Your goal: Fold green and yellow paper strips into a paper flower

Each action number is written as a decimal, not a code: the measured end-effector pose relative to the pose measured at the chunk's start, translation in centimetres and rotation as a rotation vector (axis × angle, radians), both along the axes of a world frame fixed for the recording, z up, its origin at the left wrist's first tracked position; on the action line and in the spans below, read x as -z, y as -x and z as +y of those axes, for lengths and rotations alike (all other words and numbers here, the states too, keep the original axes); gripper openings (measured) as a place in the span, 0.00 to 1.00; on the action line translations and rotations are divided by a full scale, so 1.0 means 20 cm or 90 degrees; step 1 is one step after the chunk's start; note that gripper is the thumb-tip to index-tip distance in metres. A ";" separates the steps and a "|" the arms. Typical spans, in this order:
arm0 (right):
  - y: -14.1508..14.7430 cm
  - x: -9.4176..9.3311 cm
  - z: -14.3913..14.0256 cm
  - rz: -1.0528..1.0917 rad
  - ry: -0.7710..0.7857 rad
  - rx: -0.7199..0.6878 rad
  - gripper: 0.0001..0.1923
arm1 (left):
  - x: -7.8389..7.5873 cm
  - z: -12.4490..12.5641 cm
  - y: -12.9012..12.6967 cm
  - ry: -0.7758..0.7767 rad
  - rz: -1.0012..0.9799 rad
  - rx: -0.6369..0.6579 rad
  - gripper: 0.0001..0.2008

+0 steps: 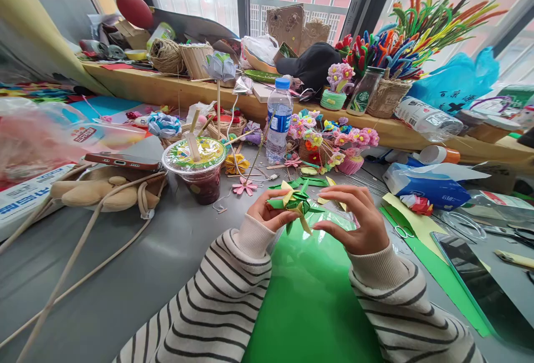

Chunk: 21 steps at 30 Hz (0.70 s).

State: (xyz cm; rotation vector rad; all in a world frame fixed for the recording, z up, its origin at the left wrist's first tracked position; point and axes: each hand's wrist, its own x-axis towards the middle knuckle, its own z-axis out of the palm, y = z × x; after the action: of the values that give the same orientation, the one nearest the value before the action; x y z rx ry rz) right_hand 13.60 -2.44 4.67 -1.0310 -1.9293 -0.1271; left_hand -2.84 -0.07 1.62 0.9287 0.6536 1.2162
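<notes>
My left hand [269,211] pinches a folded paper flower [298,201] with green and pale yellow pointed petals. It is held just above a glossy green sheet [312,296] that lies in front of me. At the flower's right side is my right hand [354,219], its thumb and fingers spread apart around a gap with nothing gripped in them. The right thumb tip comes near a yellow petal; whether it touches, I cannot tell. Behind the flower lie more green and yellow folded paper strips [312,181], partly hidden by my hands.
A lidded drink cup [204,185] and a water bottle [278,123] stand behind my hands. Left is a phone [125,161] on a beige pouch [104,193]. To the right lie green paper [442,279], a tablet-like device [484,285] and scissors [511,232]. Pipe-cleaner flowers [334,140] stand behind.
</notes>
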 end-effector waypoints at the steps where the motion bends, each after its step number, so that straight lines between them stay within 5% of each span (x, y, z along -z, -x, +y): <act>1: 0.01 0.01 0.00 -0.007 -0.004 0.008 0.19 | 0.01 0.01 0.00 -0.001 0.003 0.002 0.20; 9: 0.06 0.04 -0.01 -0.057 -0.026 0.053 0.08 | 0.04 0.01 -0.02 0.022 0.019 0.056 0.32; 21: 0.08 0.05 -0.01 -0.059 -0.033 0.066 0.06 | 0.03 0.00 -0.05 0.087 0.120 -0.029 0.43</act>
State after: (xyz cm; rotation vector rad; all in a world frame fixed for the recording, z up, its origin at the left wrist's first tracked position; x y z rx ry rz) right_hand 12.01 -2.55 3.60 -1.1073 -1.9447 -0.2860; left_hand -1.80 -0.17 0.92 0.9235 0.9007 1.1170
